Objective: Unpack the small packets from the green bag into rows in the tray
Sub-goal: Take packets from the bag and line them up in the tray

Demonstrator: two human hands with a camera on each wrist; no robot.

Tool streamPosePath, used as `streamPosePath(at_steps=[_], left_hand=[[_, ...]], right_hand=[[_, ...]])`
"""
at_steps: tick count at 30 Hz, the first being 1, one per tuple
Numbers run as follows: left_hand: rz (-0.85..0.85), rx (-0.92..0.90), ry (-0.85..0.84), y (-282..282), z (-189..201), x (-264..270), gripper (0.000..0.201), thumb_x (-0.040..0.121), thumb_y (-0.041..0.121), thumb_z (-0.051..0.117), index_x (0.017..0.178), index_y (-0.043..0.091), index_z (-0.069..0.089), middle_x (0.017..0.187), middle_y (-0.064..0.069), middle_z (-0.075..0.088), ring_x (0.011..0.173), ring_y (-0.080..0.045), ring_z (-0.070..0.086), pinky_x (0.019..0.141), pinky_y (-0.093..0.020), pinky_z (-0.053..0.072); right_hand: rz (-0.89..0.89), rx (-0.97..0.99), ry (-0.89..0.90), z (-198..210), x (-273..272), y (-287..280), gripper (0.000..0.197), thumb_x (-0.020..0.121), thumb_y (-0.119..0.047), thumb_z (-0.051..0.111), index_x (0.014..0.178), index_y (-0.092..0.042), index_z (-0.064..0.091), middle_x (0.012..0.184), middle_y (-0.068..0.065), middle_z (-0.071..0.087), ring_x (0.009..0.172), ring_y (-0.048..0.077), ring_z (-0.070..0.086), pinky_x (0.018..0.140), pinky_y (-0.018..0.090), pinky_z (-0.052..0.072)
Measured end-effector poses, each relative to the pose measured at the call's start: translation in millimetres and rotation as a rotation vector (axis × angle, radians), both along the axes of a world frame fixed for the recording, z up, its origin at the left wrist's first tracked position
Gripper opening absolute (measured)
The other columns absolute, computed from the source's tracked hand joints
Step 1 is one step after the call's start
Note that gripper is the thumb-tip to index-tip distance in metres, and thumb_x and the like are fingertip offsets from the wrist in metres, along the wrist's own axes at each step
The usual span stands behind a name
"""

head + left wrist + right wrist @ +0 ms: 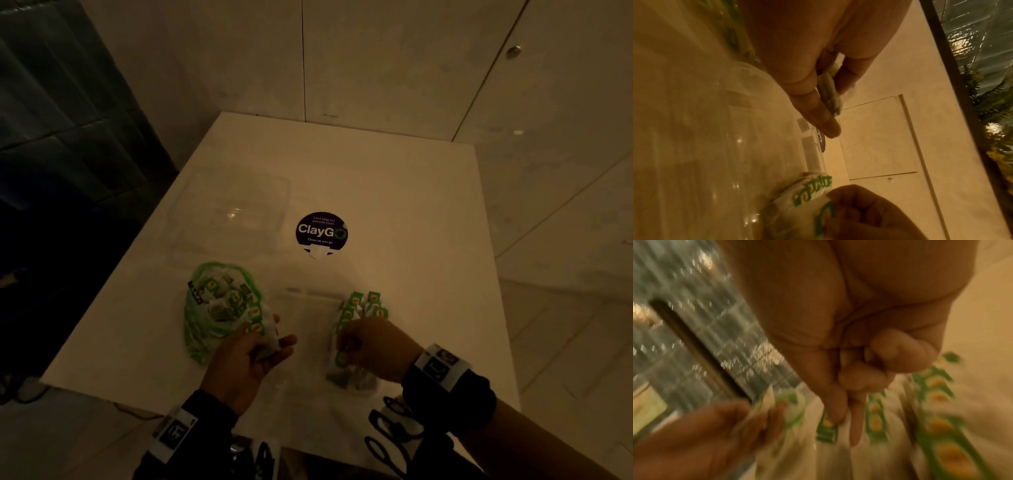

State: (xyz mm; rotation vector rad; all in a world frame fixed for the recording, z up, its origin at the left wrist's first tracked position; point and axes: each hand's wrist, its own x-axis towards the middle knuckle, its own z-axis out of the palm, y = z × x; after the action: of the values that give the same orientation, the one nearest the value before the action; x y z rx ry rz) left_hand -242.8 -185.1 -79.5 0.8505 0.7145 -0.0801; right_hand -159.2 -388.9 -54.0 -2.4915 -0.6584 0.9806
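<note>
The green mesh bag (209,318) lies open at the left of the white table (411,212), with several tea packets inside. My left hand (274,337) grips a small stack of packets (262,322) beside the bag; the stack also shows between the fingers (813,104) as the held packets (830,92). A clear tray (308,294) stands in front of me with two rows of green-tagged packets (368,306) along its right side. My right hand (346,346) is over the near end of the rows, thumb and forefinger pinching one packet (826,431). The right wrist view is blurred.
A second clear plastic container (233,212) stands farther back on the left. A round dark "ClayGo" sticker (322,233) marks the table's middle. White cabinet doors (394,68) rise behind the table, and dark tiled wall (51,137) lies off its left edge.
</note>
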Motion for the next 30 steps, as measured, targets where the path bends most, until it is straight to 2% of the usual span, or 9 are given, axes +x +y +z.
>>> streamPosePath(at_steps=[5, 8, 13, 15, 17, 19, 21, 25, 30], left_hand=[[-0.086, 0.060, 0.007, -2.1, 0.3, -2.3, 0.026, 0.092, -0.007, 0.040, 0.105, 0.004, 0.059, 0.096, -0.010, 0.064, 0.078, -0.030, 0.071, 0.053, -0.031, 0.057], [-0.119, 0.106, 0.017, -4.6, 0.1, -2.8, 0.020, 0.090, -0.008, 0.044, 0.097, 0.003, 0.060, 0.086, -0.014, 0.064, 0.077, -0.028, 0.072, 0.053, -0.030, 0.057], [-0.171, 0.138, 0.012, -7.9, 1.0, -3.0, 0.021, 0.088, -0.011, 0.048, 0.097, 0.003, 0.061, 0.082, -0.012, 0.069, 0.080, -0.031, 0.071, 0.056, -0.029, 0.057], [-0.213, 0.164, 0.010, -9.8, 1.5, -3.2, 0.019, 0.086, -0.011, 0.052, 0.095, 0.003, 0.061, 0.083, -0.013, 0.069, 0.080, -0.031, 0.071, 0.057, -0.029, 0.057], [-0.259, 0.198, 0.015, -12.9, 1.9, -3.0, 0.018, 0.085, -0.009, 0.056, 0.099, 0.002, 0.060, 0.088, -0.016, 0.066, 0.079, -0.031, 0.071, 0.060, -0.029, 0.057], [-0.309, 0.222, 0.030, -17.0, 2.3, -2.4, 0.020, 0.084, -0.009, 0.058, 0.100, 0.003, 0.061, 0.091, -0.016, 0.065, 0.077, -0.030, 0.071, 0.061, -0.030, 0.058], [-0.377, 0.241, 0.038, -21.7, 4.2, -2.7, 0.020, 0.084, -0.009, 0.059, 0.094, 0.007, 0.066, 0.090, -0.012, 0.066, 0.076, -0.030, 0.071, 0.064, -0.032, 0.059], [-0.496, 0.284, 0.008, -28.1, 4.8, -6.0, 0.024, 0.082, -0.009, 0.061, 0.094, 0.010, 0.069, 0.096, -0.019, 0.063, 0.075, -0.028, 0.070, 0.066, -0.032, 0.058], [-0.441, 0.338, 0.010, -24.6, 0.4, -7.9, 0.025, 0.082, -0.011, 0.059, 0.101, 0.004, 0.063, 0.093, -0.022, 0.065, 0.071, -0.027, 0.070, 0.062, -0.030, 0.058]], right_hand=[[0.010, -0.130, -0.049, -12.9, -6.5, 9.4, 0.016, 0.088, -0.021, 0.056, 0.104, -0.018, 0.058, 0.115, 0.005, 0.060, 0.107, 0.023, 0.056, 0.084, 0.028, 0.040], [0.002, -0.139, -0.084, -11.3, -6.2, 12.7, 0.021, 0.085, -0.024, 0.060, 0.104, -0.019, 0.056, 0.115, 0.005, 0.060, 0.108, 0.025, 0.056, 0.091, 0.036, 0.047], [0.008, -0.131, -0.175, -9.6, -5.7, 13.3, 0.027, 0.085, -0.026, 0.061, 0.110, -0.020, 0.054, 0.117, 0.004, 0.060, 0.111, 0.026, 0.057, 0.094, 0.037, 0.047], [-0.050, -0.069, -0.231, -7.3, -4.5, 9.2, 0.020, 0.086, -0.026, 0.059, 0.106, -0.022, 0.055, 0.109, 0.002, 0.062, 0.106, 0.024, 0.059, 0.088, 0.033, 0.047], [-0.152, 0.067, -0.265, -1.6, -2.2, 3.7, 0.011, 0.089, -0.023, 0.054, 0.099, -0.022, 0.058, 0.089, -0.005, 0.060, 0.089, 0.017, 0.061, 0.073, 0.027, 0.043], [-0.282, 0.256, -0.106, 6.3, -1.9, 2.6, 0.015, 0.090, -0.023, 0.055, 0.104, -0.022, 0.060, 0.082, -0.008, 0.063, 0.075, 0.012, 0.061, 0.069, 0.027, 0.046], [-0.339, 0.360, 0.076, 13.2, -4.8, 5.9, 0.022, 0.089, -0.027, 0.058, 0.110, -0.025, 0.059, 0.084, -0.009, 0.068, 0.073, 0.007, 0.061, 0.068, 0.024, 0.049], [-0.147, 0.239, -0.079, 9.5, -10.9, 10.4, 0.021, 0.088, -0.028, 0.062, 0.109, -0.024, 0.065, 0.098, -0.007, 0.068, 0.083, 0.003, 0.058, 0.073, 0.013, 0.040], [-0.216, 0.304, -0.145, 8.7, -11.1, 3.2, 0.007, 0.090, -0.026, 0.061, 0.095, -0.025, 0.066, 0.081, -0.014, 0.061, 0.067, -0.004, 0.052, 0.068, 0.012, 0.039]])
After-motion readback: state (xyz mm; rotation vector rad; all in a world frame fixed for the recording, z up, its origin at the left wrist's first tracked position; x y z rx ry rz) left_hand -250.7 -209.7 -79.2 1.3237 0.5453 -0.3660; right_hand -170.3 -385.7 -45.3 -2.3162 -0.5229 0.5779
